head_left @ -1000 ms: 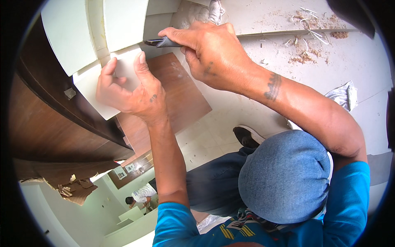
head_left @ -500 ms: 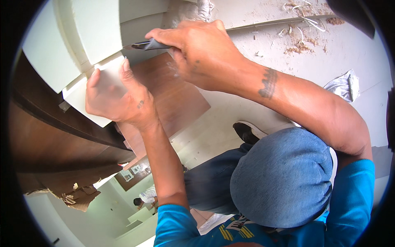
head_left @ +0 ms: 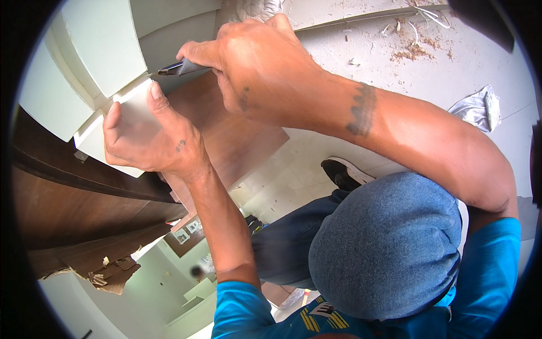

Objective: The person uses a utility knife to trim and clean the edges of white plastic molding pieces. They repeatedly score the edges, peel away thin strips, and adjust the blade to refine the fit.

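Note:
My right hand [head_left: 248,62] is closed around a utility knife [head_left: 183,68] with a grey and black handle. Its thin tip points left, at the corner between a white panel [head_left: 107,51] and a smaller white block [head_left: 135,93] under it. My left hand [head_left: 158,135] lies against this block, thumb and forefinger spread apart; a blurred patch hides part of the surface between them. The remaining left fingers are mostly hidden.
Dark brown curved wood [head_left: 73,209] stands at the left, with torn cardboard [head_left: 116,274] below it. A brown board [head_left: 243,135] lies beneath my hands. Wood shavings [head_left: 415,53], white cord [head_left: 432,20] and a white cloth [head_left: 477,108] lie at the right. Another person [head_left: 197,272] is farther off.
Both hands appear farther left and the right one slightly higher, as the whole view has shifted with them. The knife stays in my right hand, its tip still near the white corner.

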`<state>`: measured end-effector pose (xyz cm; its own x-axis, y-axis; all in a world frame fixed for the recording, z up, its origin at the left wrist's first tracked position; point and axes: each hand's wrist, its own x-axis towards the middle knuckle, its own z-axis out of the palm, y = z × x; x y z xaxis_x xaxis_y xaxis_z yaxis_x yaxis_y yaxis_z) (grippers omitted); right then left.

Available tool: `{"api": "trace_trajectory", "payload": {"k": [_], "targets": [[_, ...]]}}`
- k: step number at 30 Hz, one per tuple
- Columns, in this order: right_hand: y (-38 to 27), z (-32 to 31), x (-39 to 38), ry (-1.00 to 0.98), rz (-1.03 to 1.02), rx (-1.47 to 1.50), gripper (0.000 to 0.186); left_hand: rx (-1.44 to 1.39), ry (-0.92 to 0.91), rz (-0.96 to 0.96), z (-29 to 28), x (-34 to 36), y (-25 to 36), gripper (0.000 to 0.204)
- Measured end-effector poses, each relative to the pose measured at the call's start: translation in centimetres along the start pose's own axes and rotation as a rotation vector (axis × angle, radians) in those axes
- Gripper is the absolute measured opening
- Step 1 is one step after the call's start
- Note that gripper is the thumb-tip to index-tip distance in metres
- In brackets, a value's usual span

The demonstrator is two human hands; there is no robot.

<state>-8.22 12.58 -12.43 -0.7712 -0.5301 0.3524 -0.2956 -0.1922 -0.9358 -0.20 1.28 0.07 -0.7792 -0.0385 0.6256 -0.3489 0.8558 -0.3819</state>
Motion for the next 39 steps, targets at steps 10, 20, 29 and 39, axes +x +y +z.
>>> {"api": "trace_trajectory", "payload": {"k": [10, 20, 29, 39], "targets": [[0.6, 0.3, 0.1, 0.042, 0.009, 0.035, 0.045, 0.027, -0.001, -0.005, 0.1, -0.1, -0.4, 0.059], [0.0, 0.0, -0.1, 0.003, -0.004, -0.006, 0.043, -0.028, 0.026, -0.062, 0.5, -0.1, -0.4, 0.061], [0.8, -0.1, 0.0, 0.061, -0.011, -0.038, 0.042, 0.013, 0.047, -0.012, 0.6, -0.1, -0.3, 0.062], [1.0, 1.3, 0.9, 0.121, -0.035, -0.084, 0.044, 0.018, 0.036, -0.044, 0.7, -0.2, -0.3, 0.062]]}}
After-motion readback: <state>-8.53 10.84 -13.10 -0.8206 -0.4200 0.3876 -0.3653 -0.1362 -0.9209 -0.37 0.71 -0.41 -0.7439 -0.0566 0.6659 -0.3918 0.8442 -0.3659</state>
